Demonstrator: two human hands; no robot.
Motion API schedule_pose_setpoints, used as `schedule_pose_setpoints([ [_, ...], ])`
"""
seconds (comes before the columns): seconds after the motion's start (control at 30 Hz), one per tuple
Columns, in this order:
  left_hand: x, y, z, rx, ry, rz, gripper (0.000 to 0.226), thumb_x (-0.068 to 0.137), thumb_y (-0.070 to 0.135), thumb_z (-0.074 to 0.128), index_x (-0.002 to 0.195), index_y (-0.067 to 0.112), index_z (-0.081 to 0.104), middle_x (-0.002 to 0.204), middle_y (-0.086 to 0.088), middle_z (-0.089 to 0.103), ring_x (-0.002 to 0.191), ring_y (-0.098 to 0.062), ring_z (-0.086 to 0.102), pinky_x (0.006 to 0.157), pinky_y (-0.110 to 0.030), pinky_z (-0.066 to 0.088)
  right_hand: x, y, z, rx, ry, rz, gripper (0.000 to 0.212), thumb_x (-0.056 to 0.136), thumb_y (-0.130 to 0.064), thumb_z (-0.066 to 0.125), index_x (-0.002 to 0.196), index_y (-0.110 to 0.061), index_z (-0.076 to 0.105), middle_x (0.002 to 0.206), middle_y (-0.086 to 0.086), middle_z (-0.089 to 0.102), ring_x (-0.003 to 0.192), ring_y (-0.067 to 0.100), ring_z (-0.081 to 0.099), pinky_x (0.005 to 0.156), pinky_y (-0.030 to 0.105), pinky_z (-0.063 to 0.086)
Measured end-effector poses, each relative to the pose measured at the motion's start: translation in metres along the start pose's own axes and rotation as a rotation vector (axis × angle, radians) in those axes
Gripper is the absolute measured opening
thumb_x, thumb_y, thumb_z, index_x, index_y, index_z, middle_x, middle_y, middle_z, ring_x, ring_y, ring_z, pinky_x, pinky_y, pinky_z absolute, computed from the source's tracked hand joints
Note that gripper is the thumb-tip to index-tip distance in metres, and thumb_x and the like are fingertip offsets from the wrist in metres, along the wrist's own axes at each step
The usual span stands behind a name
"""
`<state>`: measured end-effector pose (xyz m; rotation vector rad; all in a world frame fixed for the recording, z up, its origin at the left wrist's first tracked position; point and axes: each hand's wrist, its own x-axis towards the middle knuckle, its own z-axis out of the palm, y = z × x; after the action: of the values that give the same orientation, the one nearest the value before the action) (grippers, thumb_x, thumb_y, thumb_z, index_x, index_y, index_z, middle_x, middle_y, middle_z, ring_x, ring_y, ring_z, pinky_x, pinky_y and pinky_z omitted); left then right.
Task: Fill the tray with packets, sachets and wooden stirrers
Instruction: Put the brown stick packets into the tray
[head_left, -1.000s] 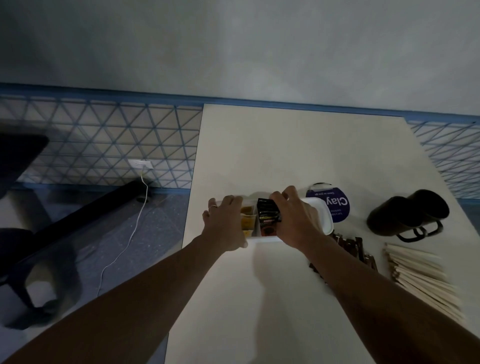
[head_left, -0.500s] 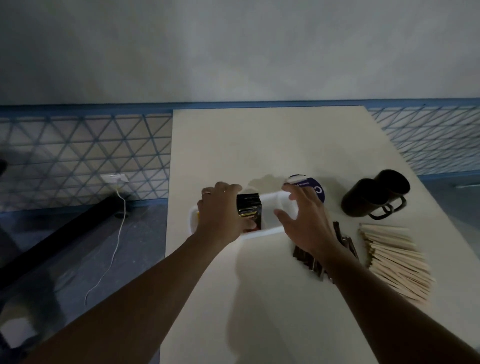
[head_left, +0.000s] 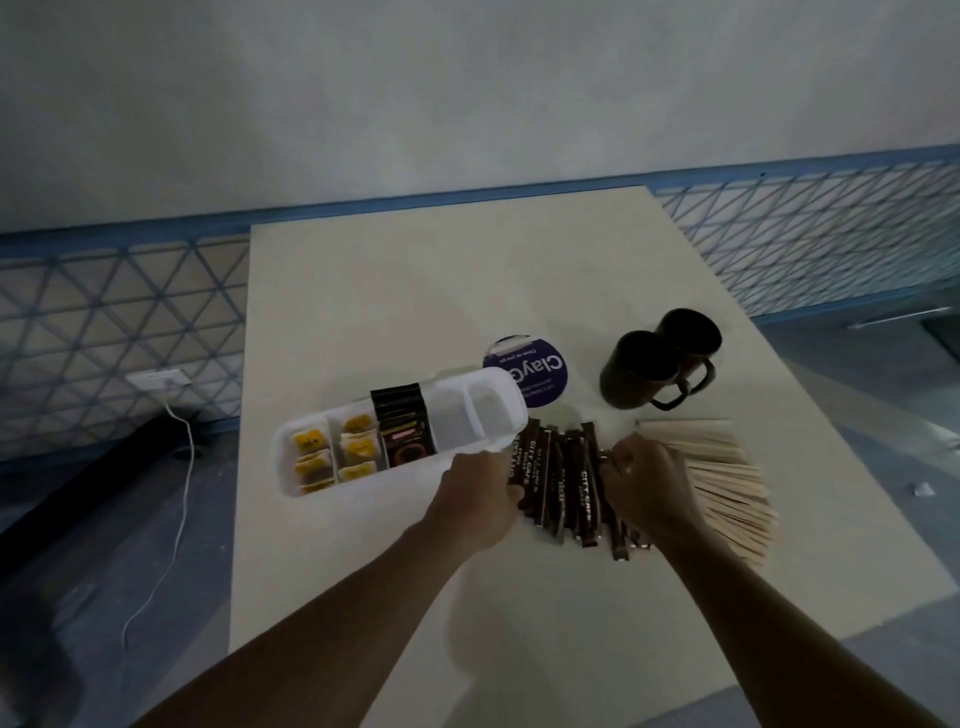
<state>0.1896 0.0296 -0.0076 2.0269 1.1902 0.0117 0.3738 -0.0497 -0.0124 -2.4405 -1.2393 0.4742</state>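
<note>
**Inspector:** Pale table (head_left: 519, 291) set against a grey wall, blue triangle-patterned mesh on both sides. Count what sits on it.

**Assistant:** One white tray (head_left: 467, 415), left of centre, lying at a slant. Its two left compartments hold yellow packets (head_left: 337, 457), too overlapped to count. The next holds a stack of dark packets (head_left: 402, 431). The right-hand compartments are bare.

**Inspector:** Loose stock?

**Assistant:** One fanned row of brown sachets (head_left: 563, 488) just beside the tray's right end; one fan of wooden stirrers (head_left: 727, 483) further right. Two dark mugs (head_left: 654, 364) behind, touching. One round purple lid (head_left: 540, 374), partly hidden by the tray.

**Inspector:** Hands?

**Assistant:** Left hand (head_left: 475, 499) rests at the row's left edge, fingers curled under; grip cannot be told. Right hand (head_left: 644, 483) is curled over the sachets' right side, covering some stirrer ends; whether it holds any cannot be told.
</note>
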Motion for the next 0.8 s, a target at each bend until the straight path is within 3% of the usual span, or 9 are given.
schedule_pose_setpoints([
  [0.17,0.009,0.013,0.037,0.046,0.082,-0.171,0.026,0.095,0.027,0.055,0.116,0.011,0.06,0.112,-0.008,0.064,0.103,-0.023,0.062,0.085,-0.034,0.053,0.001,0.02,0.001,-0.011,-0.102,0.082,0.007,0.087,-0.009,0.067,0.087,-0.007,0.061,0.079,0.004,0.061,0.059,0.002,0.048,0.043,0.012,0.033],
  [0.3,0.014,0.027,0.047,0.031,0.195,-0.266,0.04,0.096,0.035,0.053,0.132,0.017,0.05,0.122,-0.006,0.056,0.112,-0.027,0.057,0.091,-0.039,0.05,0.003,0.028,0.007,0.023,-0.188,0.123,0.007,0.087,-0.008,0.068,0.087,-0.007,0.062,0.079,0.003,0.061,0.058,0.0,0.05,0.039,0.006,0.037],
  [0.4,0.018,0.032,0.053,-0.012,0.271,-0.297,0.039,0.094,0.037,0.056,0.129,0.02,0.052,0.12,-0.003,0.056,0.11,-0.024,0.058,0.086,-0.036,0.048,0.007,0.032,0.01,0.06,-0.203,0.149,0.01,0.087,-0.007,0.069,0.09,-0.009,0.06,0.084,0.003,0.06,0.059,0.001,0.051,0.038,0.005,0.037],
  [0.57,0.023,0.034,0.057,-0.034,0.317,-0.334,0.031,0.093,0.028,0.06,0.122,0.019,0.055,0.118,-0.001,0.058,0.106,-0.022,0.059,0.08,-0.03,0.044,0.01,0.031,0.01,0.09,-0.245,0.173,0.014,0.092,-0.006,0.063,0.083,-0.011,0.055,0.071,-0.005,0.05,0.055,0.004,0.051,0.037,0.008,0.038],
  [0.67,0.027,0.033,0.055,-0.011,0.273,-0.353,0.031,0.092,0.028,0.062,0.12,0.017,0.057,0.118,-0.002,0.059,0.108,-0.025,0.059,0.083,-0.033,0.046,0.012,0.031,0.012,0.101,-0.244,0.19,0.024,0.092,-0.009,0.063,0.076,-0.018,0.048,0.072,-0.003,0.054,0.055,0.005,0.054,0.039,0.011,0.039],
  [0.8,0.034,0.029,0.052,0.054,0.186,-0.396,0.023,0.087,0.022,0.063,0.109,0.016,0.061,0.106,-0.002,0.064,0.097,-0.025,0.062,0.082,-0.035,0.053,0.018,0.035,0.014,0.108,-0.269,0.197,0.01,0.091,-0.011,0.066,0.09,-0.011,0.056,0.078,0.0,0.058,0.06,0.007,0.058,0.042,0.013,0.041],
])
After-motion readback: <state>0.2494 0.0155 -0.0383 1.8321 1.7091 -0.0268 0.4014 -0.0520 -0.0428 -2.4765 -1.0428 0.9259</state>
